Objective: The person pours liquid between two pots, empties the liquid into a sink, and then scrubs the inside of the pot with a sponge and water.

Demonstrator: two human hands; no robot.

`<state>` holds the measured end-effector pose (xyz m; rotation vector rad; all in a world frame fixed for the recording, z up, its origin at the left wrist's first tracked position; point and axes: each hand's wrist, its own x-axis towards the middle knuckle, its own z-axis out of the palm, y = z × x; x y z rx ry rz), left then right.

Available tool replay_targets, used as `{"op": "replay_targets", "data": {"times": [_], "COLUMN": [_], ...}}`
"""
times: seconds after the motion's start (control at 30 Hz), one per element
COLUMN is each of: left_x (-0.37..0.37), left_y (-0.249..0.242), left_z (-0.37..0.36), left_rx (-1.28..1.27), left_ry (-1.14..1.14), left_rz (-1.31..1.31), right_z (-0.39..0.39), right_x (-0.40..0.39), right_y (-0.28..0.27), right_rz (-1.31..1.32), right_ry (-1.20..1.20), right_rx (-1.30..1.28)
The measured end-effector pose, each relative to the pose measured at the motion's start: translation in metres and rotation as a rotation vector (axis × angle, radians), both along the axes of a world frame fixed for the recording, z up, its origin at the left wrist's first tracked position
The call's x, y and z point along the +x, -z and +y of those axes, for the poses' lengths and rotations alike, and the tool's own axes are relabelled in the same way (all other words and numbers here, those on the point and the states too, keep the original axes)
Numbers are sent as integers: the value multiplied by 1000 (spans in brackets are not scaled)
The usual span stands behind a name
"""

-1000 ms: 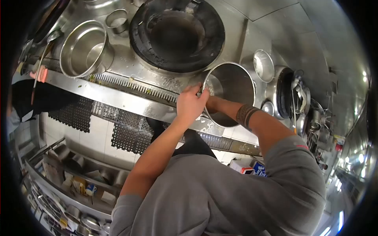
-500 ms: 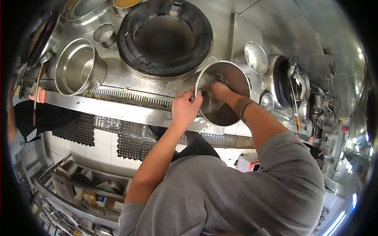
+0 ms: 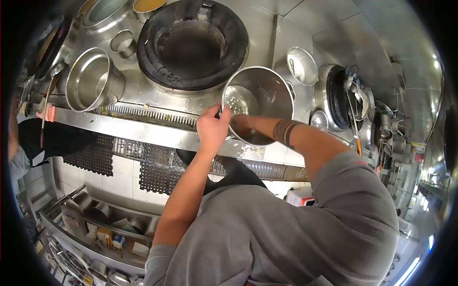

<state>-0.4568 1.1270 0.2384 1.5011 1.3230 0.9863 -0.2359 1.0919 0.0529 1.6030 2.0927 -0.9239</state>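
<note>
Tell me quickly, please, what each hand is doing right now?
Left hand: fingers closed on the near rim of the steel pot.
Right hand: inside the steel pot, against its wall; open or closed cannot be told.

Stainless steel counter [image 3: 143,133], white tiled floor [image 3: 121,164], black rubber mats [image 3: 86,148]

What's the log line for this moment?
left hand: grips pot rim | right hand: inside steel pot | pot: tilted, beside wok burner
</note>
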Motion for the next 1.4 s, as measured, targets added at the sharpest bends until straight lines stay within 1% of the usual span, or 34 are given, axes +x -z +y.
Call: {"op": "replay_targets", "data": {"times": [0.03,0.07,0.13,0.2,0.23,0.3,0.37,0.43,0.47,0.53,0.57,0.6,0.63,0.7,0.73,0.77,0.8,0.83,0.87,0.9,0.93,1.0,1.07,1.1,1.13,1.17,1.2,1.23,1.27,1.3,1.33,1.37,1.4], "left_x": [-2,-4,-12,-12,-8,-4,-4,-8,-7,-7,-5,-3,0,6,6,7,6,6,5,4,5,7,9,8,4,1,-1,-2,0,2,8,14,20], "left_y": [5,5,2,-1,0,1,0,-3,-6,-8,-5,-3,-3,-3,-5,-6,-6,-6,-5,-5,-6,-9,6,12,9,1,-6,-12,-17,-19,-13,-15,-20], "left_z": [-1,-1,-4,-6,-8,-8,-12,-14,-15,-13,-12,-9,-8,-7,-6,-5,-6,-6,-2,0,2,3,4,8,14,23,32,41,52,62,72,80,88], "left_rx": [25,47,2,-34,-3,32,37,57,33,20,24,29,36,-40,-33,-91,-155,-155,-164,-172,-172,-211,-185,-161,-155,-179,-206,-203,-189,-175,-87,-84,-58], "left_ry": [12,14,32,65,33,0,-28,-23,-3,19,22,26,28,-42,-25,-51,-72,-47,-36,-24,-3,-46,-67,-99,-99,-53,-6,-2,72,146,187,185,244], "left_rz": [14,28,43,51,34,6,28,19,10,-3,23,48,37,-64,-69,-86,-99,-97,-93,-87,-83,-88,-116,-138,-134,-81,-30,-28,4,37,118,119,175], "right_z": [-1,21,58,44,35,14,0,12,23,53,47,30,13,-13,-26,-39,-53,-59,-57,-52,-49,-49,-43,-41,-37,-32,-38,-49,-61,-79,-94,-97,-93], "right_x": [-30,-31,-27,-3,-3,-4,-10,-51,-54,-51,-60,-79,-88,-69,-49,-26,1,20,18,9,0,-32,-72,-80,-95,-106,-102,-87,-67,-36,-4,22,46], "right_y": [-15,-14,-15,-89,-92,-84,52,-26,-26,-25,-55,-112,-151,-165,-178,-190,-195,-195,-208,-234,-246,-215,-171,-185,-218,-248,-270,-281,-291,-279,-266,-272,-276], "right_rz": [279,279,-6,-328,-333,-358,-122,482,481,372,366,610,848,513,326,131,41,-49,-48,-164,-277,63,425,425,387,351,179,107,33,20,7,93,181], "right_ry": [98,82,-84,39,39,-56,-127,204,202,198,199,681,1166,1049,575,107,-93,-293,-268,-184,-106,378,658,655,718,784,653,471,286,187,87,92,95], "right_rx": [269,273,288,2,6,-157,-131,130,135,19,26,24,24,-25,62,136,96,51,51,-74,-203,-165,270,274,193,113,29,2,-25,50,124,124,125]}}
